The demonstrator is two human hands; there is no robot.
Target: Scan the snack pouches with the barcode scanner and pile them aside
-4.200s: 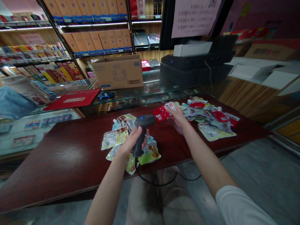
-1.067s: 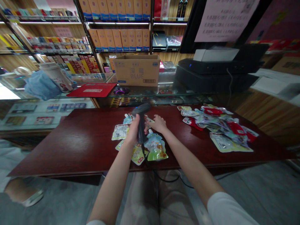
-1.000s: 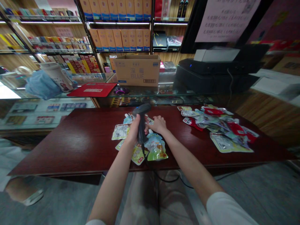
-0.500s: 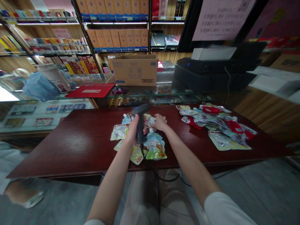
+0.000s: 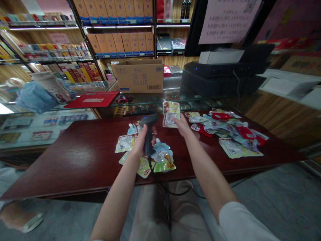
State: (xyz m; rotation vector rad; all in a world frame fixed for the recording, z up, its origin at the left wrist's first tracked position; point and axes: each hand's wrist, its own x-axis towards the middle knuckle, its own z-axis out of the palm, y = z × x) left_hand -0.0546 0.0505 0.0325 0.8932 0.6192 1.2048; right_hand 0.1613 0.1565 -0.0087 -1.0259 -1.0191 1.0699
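A black corded barcode scanner (image 5: 148,134) is gripped in my left hand (image 5: 140,142), its head tipped toward the upper right. My right hand (image 5: 182,125) pinches a yellow and white snack packet (image 5: 171,114) by its lower right part, raised off the table with its printed side toward me. Below and around the scanner lie several snack packets, among them a light blue and green pouch (image 5: 163,156) with a spout and a yellow packet (image 5: 144,167). A white-labelled packet (image 5: 124,143) is just left of my left hand, partly covering others.
On the right of the dark red table (image 5: 82,150) is a pile of packets (image 5: 230,129). Behind it, a glass counter carries a cardboard box (image 5: 140,78), a red mat (image 5: 92,99), a mouse (image 5: 124,99) and a black machine (image 5: 210,80). The scanner's cable (image 5: 175,193) hangs over the front edge.
My right hand has lifted a packet from the heap near the scanner and moved it up and right. My left hand still holds the scanner in nearly the same place.
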